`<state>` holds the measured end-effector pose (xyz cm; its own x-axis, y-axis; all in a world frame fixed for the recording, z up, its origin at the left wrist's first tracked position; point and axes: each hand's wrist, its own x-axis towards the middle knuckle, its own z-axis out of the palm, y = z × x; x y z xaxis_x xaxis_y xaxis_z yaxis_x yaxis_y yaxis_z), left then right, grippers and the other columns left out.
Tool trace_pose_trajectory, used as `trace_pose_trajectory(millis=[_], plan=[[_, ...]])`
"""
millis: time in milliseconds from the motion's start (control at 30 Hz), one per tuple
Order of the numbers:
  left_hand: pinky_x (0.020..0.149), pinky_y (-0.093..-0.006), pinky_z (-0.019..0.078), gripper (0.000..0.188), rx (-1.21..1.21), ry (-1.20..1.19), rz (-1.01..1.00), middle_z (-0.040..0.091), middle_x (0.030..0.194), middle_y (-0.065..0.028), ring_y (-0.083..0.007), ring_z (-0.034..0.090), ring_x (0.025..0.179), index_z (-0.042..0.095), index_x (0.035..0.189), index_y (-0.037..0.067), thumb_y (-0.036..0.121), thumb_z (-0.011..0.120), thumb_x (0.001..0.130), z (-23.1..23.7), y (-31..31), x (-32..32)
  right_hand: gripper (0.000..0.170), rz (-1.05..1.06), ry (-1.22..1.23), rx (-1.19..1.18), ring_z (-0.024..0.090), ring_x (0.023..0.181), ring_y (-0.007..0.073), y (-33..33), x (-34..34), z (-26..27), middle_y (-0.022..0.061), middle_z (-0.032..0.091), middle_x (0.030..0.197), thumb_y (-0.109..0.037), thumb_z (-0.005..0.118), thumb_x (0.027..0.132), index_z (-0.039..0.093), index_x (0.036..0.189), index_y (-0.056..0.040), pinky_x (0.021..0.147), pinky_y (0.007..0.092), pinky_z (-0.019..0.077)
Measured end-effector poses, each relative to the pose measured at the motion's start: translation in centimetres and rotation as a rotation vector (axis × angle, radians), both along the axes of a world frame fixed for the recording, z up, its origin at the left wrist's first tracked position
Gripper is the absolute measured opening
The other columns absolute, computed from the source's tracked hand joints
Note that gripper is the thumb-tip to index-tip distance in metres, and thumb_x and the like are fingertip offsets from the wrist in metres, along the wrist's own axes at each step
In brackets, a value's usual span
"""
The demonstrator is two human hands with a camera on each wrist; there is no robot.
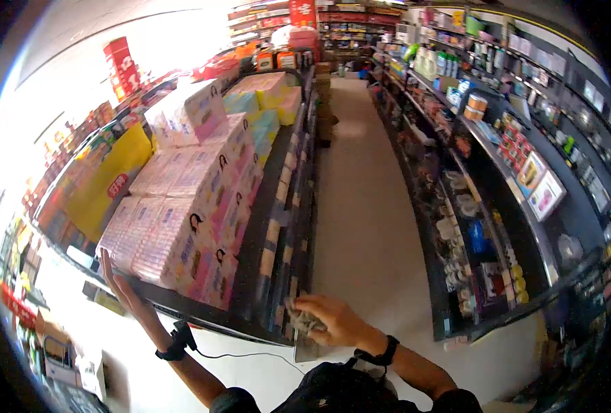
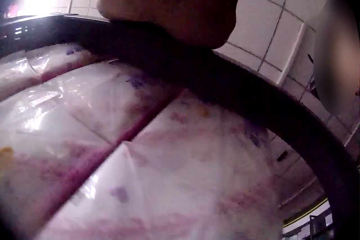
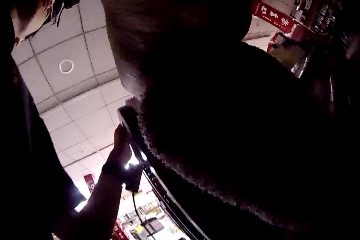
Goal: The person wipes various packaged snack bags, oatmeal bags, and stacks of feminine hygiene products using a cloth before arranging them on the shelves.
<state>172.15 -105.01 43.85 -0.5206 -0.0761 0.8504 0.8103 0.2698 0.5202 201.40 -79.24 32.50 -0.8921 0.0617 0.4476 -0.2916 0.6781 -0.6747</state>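
My right hand (image 1: 336,322) grips a bunched grey-brown cloth (image 1: 304,319) at the shelf's near right corner. In the right wrist view the cloth (image 3: 225,122) is a dark mass with a fuzzy edge, below the hand (image 3: 174,15). At the shelf's near left corner, my left hand (image 1: 121,289) has its fingers extended, fingertips right at the stacked pink-and-white plastic-wrapped packs (image 1: 202,224). The left wrist view shows that hand (image 2: 169,3) over the dark shelf rim (image 2: 270,91), beside the glossy wrapped packs (image 2: 163,178).
A tiled aisle (image 1: 360,179) runs ahead between the loaded shelves. On the right, a shelf unit (image 1: 484,206) holds many small goods. Yellow and teal packs (image 1: 261,103) stand behind the pink ones, near a yellow sign (image 1: 109,186). A cable (image 1: 250,355) trails from the left wrist.
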Motion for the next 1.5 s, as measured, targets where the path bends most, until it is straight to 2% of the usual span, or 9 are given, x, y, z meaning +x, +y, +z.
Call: trace_pose_trajectory(millis=[467, 600, 800, 900, 1000, 1033, 1267, 1433, 1500], plan=[[0.112, -0.0461, 0.0326, 0.056, 0.032, -0.131, 0.403, 0.05, 0.14, -0.0164, -0.0286, 0.045, 0.134, 0.039, 0.142, 0.0, 0.039, 0.049, 0.102, -5.4, 11.9, 21.6, 0.059, -0.13, -0.105, -0.205, 0.06, 0.117, 0.0367, 25.1, 13.7, -6.0, 0.0189, 0.059, 0.132, -0.021, 0.071, 0.08, 0.055, 0.135, -0.0077, 0.099, 0.0442, 0.0481], [0.11, -0.0468, 0.0352, 0.057, 0.072, 0.11, -0.009, 0.051, 0.135, -0.0209, -0.0341, 0.05, 0.127, 0.045, 0.135, -0.004, 0.038, 0.055, 0.098, -1.0, 15.0, 22.0, 0.055, -0.227, -0.158, -0.191, 0.06, 0.117, 0.0338, 30.7, 15.2, -6.1, 0.0178, 0.059, 0.131, -0.018, 0.068, 0.083, 0.054, 0.135, -0.0061, 0.099, 0.0427, 0.0474], [0.109, -0.0464, 0.0361, 0.054, -0.043, 0.284, -0.276, 0.052, 0.134, -0.0205, -0.0339, 0.051, 0.125, 0.046, 0.133, -0.004, 0.036, 0.056, 0.097, 6.4, 16.4, 24.9, 0.057, -0.103, -0.161, -0.214, 0.058, 0.118, 0.0328, 39.1, 11.7, -5.2, 0.0157, 0.06, 0.13, -0.017, 0.067, 0.082, 0.054, 0.136, -0.0055, 0.101, 0.0431, 0.0454], [0.109, -0.0462, 0.0366, 0.053, -0.076, 0.285, -0.323, 0.052, 0.133, -0.0203, -0.0339, 0.051, 0.125, 0.047, 0.131, -0.004, 0.035, 0.056, 0.096, 8.4, 18.2, 23.4, 0.055, -0.209, -0.255, 0.006, 0.057, 0.119, 0.0335, 41.5, 9.2, -4.7, 0.0169, 0.059, 0.131, -0.02, 0.068, 0.084, 0.054, 0.135, -0.0051, 0.102, 0.0446, 0.0449], [0.108, -0.0459, 0.0371, 0.052, -0.127, 0.323, -0.297, 0.052, 0.133, -0.0202, -0.0338, 0.052, 0.124, 0.047, 0.13, -0.004, 0.034, 0.057, 0.096, 9.5, 20.2, 23.5, 0.053, -0.122, -0.122, 0.066, 0.056, 0.119, 0.0342, 44.2, 6.9, -5.4, 0.0193, 0.059, 0.129, -0.02, 0.067, 0.084, 0.055, 0.133, -0.0048, 0.103, 0.0455, 0.0434], [0.108, -0.0459, 0.0372, 0.051, -0.137, 0.334, -0.277, 0.052, 0.133, -0.0201, -0.0338, 0.052, 0.123, 0.047, 0.13, -0.004, 0.033, 0.057, 0.096, 9.6, 20.9, 23.6, 0.058, -0.106, -0.176, -0.052, 0.052, 0.127, 0.0286, 44.1, 6.6, -5.1, 0.0155, 0.057, 0.136, -0.018, 0.069, 0.083, 0.052, 0.137, -0.0046, 0.108, 0.0396, 0.0388], [0.107, -0.0454, 0.0383, 0.049, -0.142, 0.356, -0.126, 0.052, 0.131, -0.0196, -0.0337, 0.053, 0.122, 0.049, 0.128, -0.003, 0.031, 0.059, 0.095, 11.5, 26.3, 23.4, 0.056, -0.2, -0.404, -0.042, 0.052, 0.128, 0.0315, 49.1, -1.0, -7.8, 0.0187, 0.055, 0.137, -0.007, 0.066, 0.082, 0.051, 0.135, -0.0024, 0.106, 0.0415, 0.0413], [0.106, -0.045, 0.0391, 0.047, -0.191, 0.313, -0.109, 0.053, 0.13, -0.0193, -0.0336, 0.053, 0.12, 0.049, 0.126, -0.003, 0.029, 0.06, 0.094, 12.7, 28.5, 20.8, 0.06, -0.065, -0.526, -0.128, 0.052, 0.127, 0.0334, 49.7, -4.8, -7.1, 0.0191, 0.051, 0.14, -0.008, 0.066, 0.082, 0.05, 0.139, -0.0057, 0.103, 0.0413, 0.0438], [0.106, -0.0449, 0.0394, 0.046, -0.194, 0.309, -0.042, 0.053, 0.13, -0.0192, -0.0335, 0.053, 0.12, 0.05, 0.125, -0.003, 0.028, 0.06, 0.093, 11.6, 29.9, 19.2, 0.058, 0.13, -0.339, -0.202, 0.054, 0.123, 0.0311, 51.9, -9.0, -8.1, 0.0183, 0.053, 0.137, -0.01, 0.066, 0.083, 0.051, 0.139, -0.0082, 0.103, 0.0407, 0.0438]])
